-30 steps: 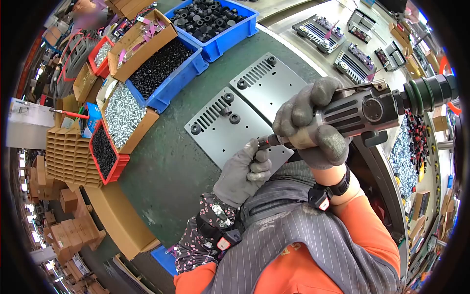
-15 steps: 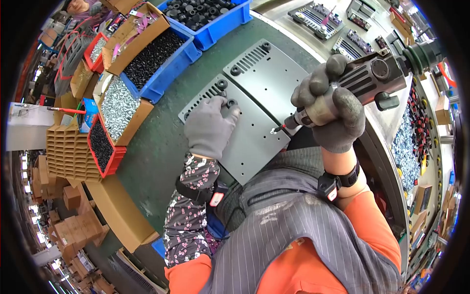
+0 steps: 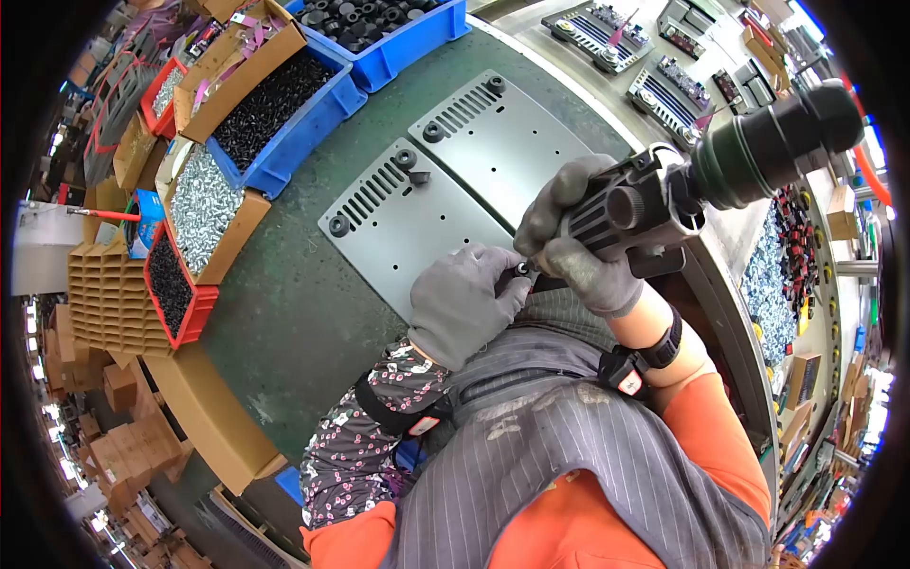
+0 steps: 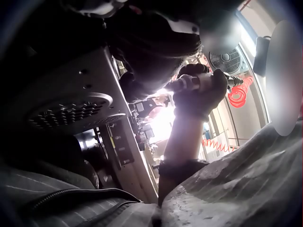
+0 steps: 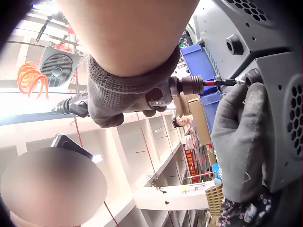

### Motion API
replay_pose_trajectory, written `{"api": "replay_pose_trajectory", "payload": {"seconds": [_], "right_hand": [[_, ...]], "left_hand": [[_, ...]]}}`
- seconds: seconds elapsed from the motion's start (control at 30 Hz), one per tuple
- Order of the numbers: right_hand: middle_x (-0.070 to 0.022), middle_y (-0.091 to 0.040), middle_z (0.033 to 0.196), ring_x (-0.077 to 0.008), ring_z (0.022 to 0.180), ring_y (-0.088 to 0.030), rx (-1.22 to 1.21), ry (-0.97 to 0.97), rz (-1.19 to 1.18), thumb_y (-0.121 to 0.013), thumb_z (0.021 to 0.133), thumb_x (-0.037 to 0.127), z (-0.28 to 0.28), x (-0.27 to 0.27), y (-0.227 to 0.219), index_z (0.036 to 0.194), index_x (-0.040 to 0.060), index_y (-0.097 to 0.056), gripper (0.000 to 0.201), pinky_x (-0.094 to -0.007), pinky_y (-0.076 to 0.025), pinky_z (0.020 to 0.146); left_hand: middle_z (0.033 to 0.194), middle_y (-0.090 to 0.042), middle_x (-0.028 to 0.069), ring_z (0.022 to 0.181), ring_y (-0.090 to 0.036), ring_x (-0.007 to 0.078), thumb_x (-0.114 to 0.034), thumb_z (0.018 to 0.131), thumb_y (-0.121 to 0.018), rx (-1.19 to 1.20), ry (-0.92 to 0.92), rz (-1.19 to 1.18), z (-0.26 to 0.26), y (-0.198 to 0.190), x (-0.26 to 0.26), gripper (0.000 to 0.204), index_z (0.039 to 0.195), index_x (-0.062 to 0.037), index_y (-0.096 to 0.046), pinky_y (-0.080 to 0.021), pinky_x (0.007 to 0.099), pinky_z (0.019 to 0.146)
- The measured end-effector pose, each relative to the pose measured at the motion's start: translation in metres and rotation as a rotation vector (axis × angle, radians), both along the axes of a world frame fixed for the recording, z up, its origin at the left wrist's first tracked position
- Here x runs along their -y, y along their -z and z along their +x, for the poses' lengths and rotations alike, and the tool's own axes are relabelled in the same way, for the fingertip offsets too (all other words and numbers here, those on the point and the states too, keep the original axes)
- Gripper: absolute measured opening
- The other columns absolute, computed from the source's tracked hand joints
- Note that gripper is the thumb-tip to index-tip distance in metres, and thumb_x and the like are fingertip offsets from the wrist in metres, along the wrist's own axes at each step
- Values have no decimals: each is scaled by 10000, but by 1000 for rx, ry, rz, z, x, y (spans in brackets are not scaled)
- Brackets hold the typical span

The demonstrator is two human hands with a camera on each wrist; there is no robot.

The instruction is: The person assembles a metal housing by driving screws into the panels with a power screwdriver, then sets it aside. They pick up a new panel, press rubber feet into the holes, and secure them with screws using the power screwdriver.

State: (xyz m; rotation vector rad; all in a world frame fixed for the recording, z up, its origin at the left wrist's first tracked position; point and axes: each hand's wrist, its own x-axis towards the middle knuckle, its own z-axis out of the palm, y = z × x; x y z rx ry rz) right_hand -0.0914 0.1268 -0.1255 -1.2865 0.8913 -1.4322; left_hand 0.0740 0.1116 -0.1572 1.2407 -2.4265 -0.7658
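Observation:
My gloved left hand pinches a black rubber foot at the near corner of a grey metal panel. Gripped in my gloved right hand is a power screwdriver. In the right wrist view its red bit carries a silver screw, whose tip is right at the foot. Other rubber feet sit along the panel's slotted end, and one loose foot lies tilted there. A second grey panel lies alongside. The left wrist view is dark and hides the left fingertips.
Blue bins of black parts stand beyond the panels on the green bench. A cardboard box of silver screws and a red bin are at the left. Circuit assemblies lie on the metal surface at the right.
The left hand went to the panel's slotted end, took a loose rubber foot and brought it to the near corner. The screwdriver, with a screw on its bit, moved back to meet it.

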Motion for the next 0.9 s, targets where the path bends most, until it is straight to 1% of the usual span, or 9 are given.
{"api": "replay_pose_trajectory", "payload": {"seconds": [0.03,0.1,0.17,0.33,0.43,0.5,0.63,0.8,0.9], "right_hand": [[-49,-559,759,-128,704,-560,156,-16,47,-610,718,-8,10,2,-8,946,50,-468,275,-263,-457,634],[-31,-554,698,-140,648,-548,-455,74,32,-645,679,15,5,3,-6,802,64,-473,217,-267,-442,595],[-25,-553,681,-163,625,-542,-229,3,22,-670,649,53,7,9,-3,709,84,-455,226,-282,-434,568],[-14,-554,646,-186,604,-544,-287,-90,32,-649,615,67,7,17,-6,616,91,-434,216,-308,-436,563],[-13,-555,641,-192,603,-544,-381,3,13,-649,604,69,8,18,-4,610,90,-426,224,-305,-433,561],[-16,-555,642,-197,601,-542,-317,-34,27,-651,598,77,7,20,-6,623,86,-441,212,-307,-430,557],[-4,-559,706,-95,649,-532,-59,-146,70,-651,658,13,8,22,-8,770,71,-497,199,-244,-425,583],[-45,-579,779,-117,708,-573,-5,-137,96,-650,669,-70,8,12,-25,1010,48,-507,389,-252,-485,627],[-81,-590,790,-167,717,-612,307,-148,-82,-679,697,26,11,15,-26,1095,49,-455,457,-278,-505,602]], "left_hand": [[859,-643,85,768,-613,282,-337,783,-653,-2,-6,3,0,3,1,263,909,-107,-656,-491,387,690],[836,-626,91,759,-609,285,-340,781,-653,-32,-22,-76,0,12,0,276,893,-90,-626,-491,389,689],[827,-618,94,754,-608,289,-346,780,-651,-49,-22,-79,2,12,1,283,882,-86,-613,-492,391,680],[810,-589,121,702,-597,295,-339,785,-650,-27,-14,-40,5,6,7,336,972,-65,-598,-491,392,635],[788,-574,90,617,-563,211,-283,818,-624,-194,-203,230,17,-5,20,374,1081,-24,-566,-474,324,548],[779,-554,33,547,-481,100,-233,889,-563,-949,-458,1038,35,5,33,367,1159,13,-522,-409,227,457],[748,-518,-10,536,-412,40,-187,955,-451,-1061,-481,1115,44,2,28,312,1136,59,-515,-331,152,413],[848,-515,40,559,-403,37,-169,967,-433,-1180,-390,1084,54,8,27,318,1184,52,-508,-318,157,405],[865,-513,34,599,-398,38,-206,973,-452,-1139,-460,1062,48,-9,21,348,1210,46,-494,-327,149,424]]}}
